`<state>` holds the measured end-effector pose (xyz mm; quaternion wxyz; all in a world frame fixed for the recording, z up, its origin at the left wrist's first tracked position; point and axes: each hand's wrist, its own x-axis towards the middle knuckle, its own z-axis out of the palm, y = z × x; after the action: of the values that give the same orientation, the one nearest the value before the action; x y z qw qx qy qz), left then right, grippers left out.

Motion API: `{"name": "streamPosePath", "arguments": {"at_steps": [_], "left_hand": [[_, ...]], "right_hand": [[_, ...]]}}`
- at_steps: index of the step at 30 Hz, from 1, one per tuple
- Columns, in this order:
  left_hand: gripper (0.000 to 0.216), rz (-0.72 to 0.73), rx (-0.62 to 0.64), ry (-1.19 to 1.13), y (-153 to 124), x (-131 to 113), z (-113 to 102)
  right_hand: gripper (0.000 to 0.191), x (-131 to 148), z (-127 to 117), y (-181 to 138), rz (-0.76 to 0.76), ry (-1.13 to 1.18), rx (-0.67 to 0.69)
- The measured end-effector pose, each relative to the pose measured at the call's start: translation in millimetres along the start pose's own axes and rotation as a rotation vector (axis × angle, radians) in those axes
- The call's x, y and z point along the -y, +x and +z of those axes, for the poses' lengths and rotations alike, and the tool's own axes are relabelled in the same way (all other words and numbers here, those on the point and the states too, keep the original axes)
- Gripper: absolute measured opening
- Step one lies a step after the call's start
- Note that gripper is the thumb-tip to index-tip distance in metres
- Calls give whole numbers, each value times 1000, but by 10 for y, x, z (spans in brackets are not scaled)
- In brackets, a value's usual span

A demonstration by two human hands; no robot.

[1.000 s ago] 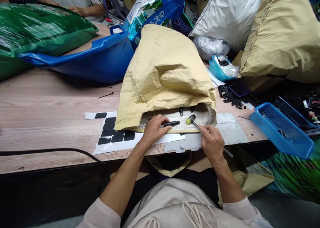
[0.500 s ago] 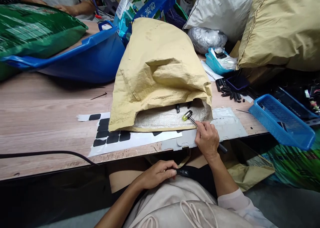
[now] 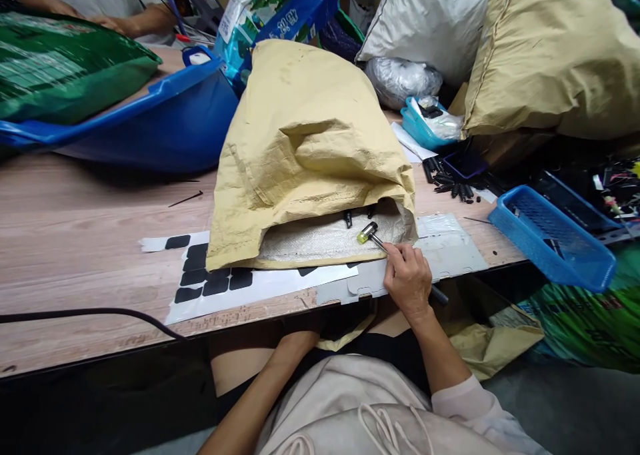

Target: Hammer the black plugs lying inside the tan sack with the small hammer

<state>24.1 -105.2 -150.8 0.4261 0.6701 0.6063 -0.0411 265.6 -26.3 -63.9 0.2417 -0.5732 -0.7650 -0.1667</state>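
"Our fingers [image 3: 397,251] on the right hand [image 3: 410,280] are wrapped round something, aren't they?"

"Yes, closed on the handle of a hammer [image 3: 369,232]. We can't tell about our left hand: the left forearm [image 3: 273,378] slips under the bench [image 3: 95,208], and the rest is hidden."

"Which way does our hammer point?"

"Away from us and to the left. Its long axis slants from the head, in the mouth of the yellow-brown bag [image 3: 310,88], back through our grip to the dark handle end at lower right. The head sits crosswise, yellow face toward lower left, dark face toward upper right. Whether it touches the white lining [image 3: 310,238], we can't say."

"And our surface?"

"Wood-patterned. The bag lies over part of a white sheet [image 3: 280,283] with black stickers [image 3: 217,283]; a grey board [image 3: 453,245] sits beside it."

"Round the room?"

"A blue basin [image 3: 165,125] and a shiny green bag [image 3: 65,68] on our left, another person's forearm [image 3: 154,23] behind them. On our right, a blue basket [image 3: 560,268], black tubes [image 3: 450,187] and bulging sacks [image 3: 555,55]."
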Motion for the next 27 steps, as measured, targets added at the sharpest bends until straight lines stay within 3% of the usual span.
{"name": "streamPosePath", "arguments": {"at_steps": [4, 8, 11, 15, 19, 24, 27], "left_hand": [[45, 54, 155, 107, -437, -207, -349], [34, 435, 172, 51, -759, -626, -995], [35, 491, -44, 7, -614, -876, -1438], [29, 142, -490, 182, -55, -1014, -1814], [33, -69, -653, 238, 410, -1123, -1950], [43, -74, -788, 100, 757, -1281, -1843], [35, -43, -791, 89, 865, -1247, -1773]], "right_hand": [[36, 7, -1, -3, 9, -6, 10], [35, 12, 1, 0, 10, -15, 9], [35, 11, 5, 3, 11, -16, 7], [35, 10, 16, 1, 3, -21, 2], [35, 13, 26, -7, 6, -21, 11], [36, 12, 29, -10, 10, -2, 38], [36, 11, 27, -9, 15, 5, 48]]}}
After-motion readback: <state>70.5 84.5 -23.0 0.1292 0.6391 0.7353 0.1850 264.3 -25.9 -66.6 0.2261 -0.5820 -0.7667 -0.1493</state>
